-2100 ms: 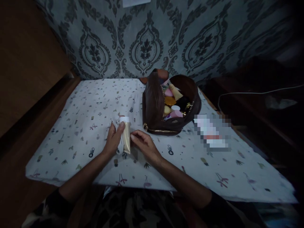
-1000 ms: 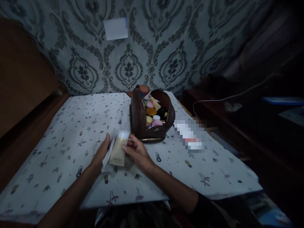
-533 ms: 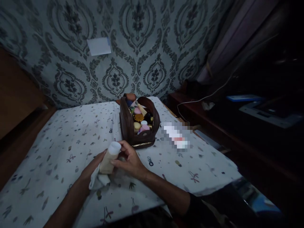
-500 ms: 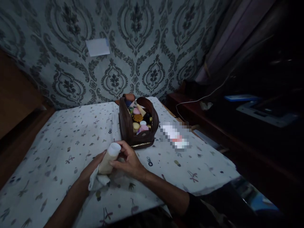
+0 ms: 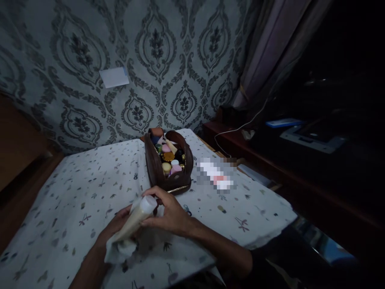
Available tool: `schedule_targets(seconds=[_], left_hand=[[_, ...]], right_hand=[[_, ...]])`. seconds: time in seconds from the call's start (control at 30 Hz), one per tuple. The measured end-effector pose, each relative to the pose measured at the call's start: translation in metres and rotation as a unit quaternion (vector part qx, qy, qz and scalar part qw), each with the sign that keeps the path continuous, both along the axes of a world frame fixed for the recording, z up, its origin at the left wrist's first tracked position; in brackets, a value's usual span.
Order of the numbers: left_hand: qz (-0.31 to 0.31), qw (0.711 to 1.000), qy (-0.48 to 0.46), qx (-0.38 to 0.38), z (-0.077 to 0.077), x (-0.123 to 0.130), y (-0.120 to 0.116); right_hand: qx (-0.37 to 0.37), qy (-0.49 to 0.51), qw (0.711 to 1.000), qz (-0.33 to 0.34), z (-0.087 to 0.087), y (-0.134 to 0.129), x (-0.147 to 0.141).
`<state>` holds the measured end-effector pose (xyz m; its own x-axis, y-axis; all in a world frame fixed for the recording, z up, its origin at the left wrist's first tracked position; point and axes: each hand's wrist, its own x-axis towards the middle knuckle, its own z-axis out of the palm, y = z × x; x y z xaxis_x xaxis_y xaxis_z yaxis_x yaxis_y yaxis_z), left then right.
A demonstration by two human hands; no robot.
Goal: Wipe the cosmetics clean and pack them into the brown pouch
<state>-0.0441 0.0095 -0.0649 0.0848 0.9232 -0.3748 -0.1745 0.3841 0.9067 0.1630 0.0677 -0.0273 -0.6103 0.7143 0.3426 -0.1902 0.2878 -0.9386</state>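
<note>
A cream-coloured bottle with a white cap (image 5: 132, 223) is held tilted over the near part of the table, cap end up and to the right. My right hand (image 5: 173, 214) grips it near the cap, thumb on the near side and fingers over the far side. My left hand (image 5: 112, 229) is closed round its lower part with a pale cloth (image 5: 116, 249) bunched between palm and bottle; most of those fingers are hidden. Just beyond my hands stands an unzipped brown leather bag (image 5: 153, 170), packed with several small jars, tubes and bottles.
A white cloth with a leaf print (image 5: 90, 188) covers the table. To the right of the bag lies a pixelated, blurred-out item (image 5: 215, 174). A dark red ledge (image 5: 210, 130) with a white cable (image 5: 237, 129) runs along the right. Patterned wallpaper (image 5: 156, 48) rises behind.
The view has tipped up and shifted slightly right. In my hands the bottle leans further over, its cap now lower and more to the right. The cloth shows along more of its side.
</note>
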Motion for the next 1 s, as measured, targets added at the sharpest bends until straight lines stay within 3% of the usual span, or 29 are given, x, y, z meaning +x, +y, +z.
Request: schedule_targets(seconds=[0.23,0.37,0.43,0.53,0.63,0.8,1.0], left_hand=[[-0.111,0.991,-0.065,0.022,-0.004,-0.003,-0.003],[-0.049,0.994,-0.083,0.051,0.004,0.007,-0.010],[-0.020,0.995,-0.087,0.042,0.010,0.012,-0.013],[-0.007,0.996,-0.084,0.040,0.019,0.016,-0.015],[0.002,0.996,-0.074,0.049,0.021,0.015,-0.014],[-0.023,0.996,-0.059,0.069,0.011,0.006,-0.010],[-0.011,0.994,-0.072,0.078,0.002,-0.001,-0.007]], right_hand=[[-0.075,0.037,0.996,0.015,0.022,0.008,0.026],[-0.086,0.061,0.994,-0.028,0.053,0.033,0.043],[-0.050,0.050,0.995,-0.071,0.071,0.051,0.051],[0.016,-0.010,0.993,-0.119,0.089,0.084,0.057],[0.085,-0.097,0.977,-0.169,0.095,0.116,0.058],[0.133,-0.205,0.955,-0.166,0.101,0.152,0.048],[0.125,-0.305,0.935,-0.129,0.120,0.167,0.031]])
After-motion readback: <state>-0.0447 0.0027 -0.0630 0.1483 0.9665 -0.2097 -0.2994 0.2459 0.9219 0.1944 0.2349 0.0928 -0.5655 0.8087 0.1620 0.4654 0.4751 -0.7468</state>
